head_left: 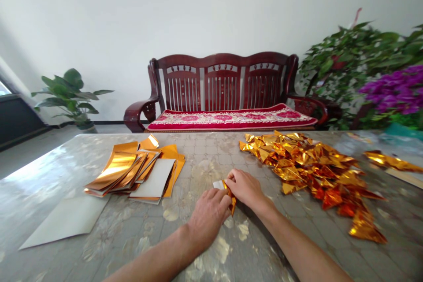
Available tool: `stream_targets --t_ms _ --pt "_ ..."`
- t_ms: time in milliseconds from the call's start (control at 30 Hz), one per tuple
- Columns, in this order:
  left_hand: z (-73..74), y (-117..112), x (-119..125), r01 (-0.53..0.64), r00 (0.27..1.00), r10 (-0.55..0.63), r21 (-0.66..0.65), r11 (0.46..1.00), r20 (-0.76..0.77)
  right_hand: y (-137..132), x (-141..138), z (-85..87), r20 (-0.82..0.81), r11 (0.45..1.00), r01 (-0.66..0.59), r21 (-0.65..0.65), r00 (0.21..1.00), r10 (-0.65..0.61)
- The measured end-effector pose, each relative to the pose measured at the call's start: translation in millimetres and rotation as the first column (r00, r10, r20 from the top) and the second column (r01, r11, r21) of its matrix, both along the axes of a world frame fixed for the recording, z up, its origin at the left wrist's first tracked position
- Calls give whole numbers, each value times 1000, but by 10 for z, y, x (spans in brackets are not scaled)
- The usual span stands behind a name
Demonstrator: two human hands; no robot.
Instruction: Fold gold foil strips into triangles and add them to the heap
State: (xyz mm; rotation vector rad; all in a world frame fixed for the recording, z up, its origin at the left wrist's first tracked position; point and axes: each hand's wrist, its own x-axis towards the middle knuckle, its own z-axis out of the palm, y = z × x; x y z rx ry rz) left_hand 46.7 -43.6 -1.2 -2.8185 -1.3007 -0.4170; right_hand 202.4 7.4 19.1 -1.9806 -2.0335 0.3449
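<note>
Fingers (218,200) of both your hands are clamped together on a folded strip of gold foil (228,196), its pale backing showing at the left end, held just above the patterned tabletop (211,163). Your left hand (208,220) and right hand (244,187) nearly touch. Folded gold triangles (310,172) heap to your right; flat gold sheets (132,172) stack to your left.

Dark wooden bench (223,80), white wall (211,9)

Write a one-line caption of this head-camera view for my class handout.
Left hand and right hand hold gold foil between stacked foil sheets and a heap of foil triangles.
</note>
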Motion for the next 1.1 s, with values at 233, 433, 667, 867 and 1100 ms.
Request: stream_targets --t_ms 233,433,667,867,1100 --pt "-16 -28 15 -16 1000 16 -6 1000 18 -39 -16 1 1 999 0 40 1000 0" --pt "7 -30 -11 7 995 0 -64 998 102 -92 -40 -93 -57 995 11 100 998 -5" --pt "13 55 -127 -131 974 141 -69 989 179 -155 -52 -140 3 968 -81 237 997 83" --pt "6 224 -224 -243 945 256 -87 966 204 -186 -67 -172 82 937 -148 316 988 128" --pt "16 215 -208 -249 955 253 -42 968 153 -207 -59 -190 173 912 -204 357 973 151"
